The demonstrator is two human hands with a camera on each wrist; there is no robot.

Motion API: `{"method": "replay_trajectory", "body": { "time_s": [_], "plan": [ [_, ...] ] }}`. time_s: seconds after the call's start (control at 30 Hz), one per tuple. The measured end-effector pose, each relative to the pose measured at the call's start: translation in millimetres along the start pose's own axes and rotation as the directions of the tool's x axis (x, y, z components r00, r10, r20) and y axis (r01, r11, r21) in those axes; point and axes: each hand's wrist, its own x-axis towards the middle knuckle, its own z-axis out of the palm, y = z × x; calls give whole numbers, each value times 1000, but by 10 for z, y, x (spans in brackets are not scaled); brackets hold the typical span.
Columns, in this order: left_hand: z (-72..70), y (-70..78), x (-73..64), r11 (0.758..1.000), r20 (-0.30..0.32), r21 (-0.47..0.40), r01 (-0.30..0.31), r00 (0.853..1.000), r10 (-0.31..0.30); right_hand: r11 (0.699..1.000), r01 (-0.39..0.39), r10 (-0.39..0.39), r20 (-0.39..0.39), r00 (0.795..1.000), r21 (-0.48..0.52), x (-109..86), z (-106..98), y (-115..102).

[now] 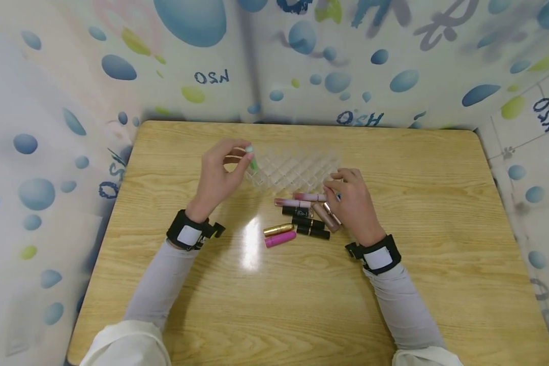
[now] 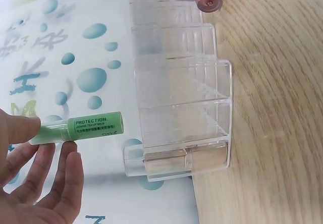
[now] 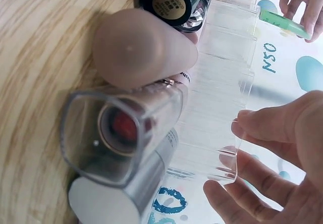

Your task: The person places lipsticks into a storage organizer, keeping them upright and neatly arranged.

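My left hand (image 1: 220,166) pinches a green lip balm tube (image 2: 96,127) between thumb and fingers. The tube is held above the left end of a clear lipstick organizer (image 1: 297,170), apart from it in the left wrist view. A champagne-coloured tube (image 2: 186,158) lies within the organizer's end compartment. At the organizer's right end, my right hand (image 1: 353,203) grips the clear wall with thumb and fingertips. Close by the right hand lie pink lip gloss tubes (image 1: 293,203) and a rosy-beige tube (image 3: 146,50).
In front of the organizer lie several black lipsticks (image 1: 313,232), a gold lipstick (image 1: 278,230) and a magenta tube (image 1: 280,239). A clear-capped lipstick (image 3: 123,133) is near the right hand. A patterned wall covering (image 1: 297,76) stands behind the wooden table (image 1: 265,310).
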Motion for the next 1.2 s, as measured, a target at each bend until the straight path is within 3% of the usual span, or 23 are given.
{"method": "replay_trajectory", "body": {
  "time_s": [0.23,0.43,0.8,1.03,1.2],
  "plan": [
    [-13,-74,113,1000,-6,-8,7,1000,-7,1000,-2,2,3,1000,1,-4,0,3],
    [3,-131,186,999,-16,7,49,999,-49,1000,-10,10,12,1000,-3,-4,-14,-5],
    [85,-307,182,998,3,24,60,998,-60,999,-37,36,38,999,5,-1,-36,-22],
    [104,23,166,996,-3,62,69,998,-69,999,-44,44,44,998,14,2,-33,-15],
    [151,-87,102,994,4,61,87,996,-88,999,-42,42,42,998,10,5,-31,-21]
  ]
}}
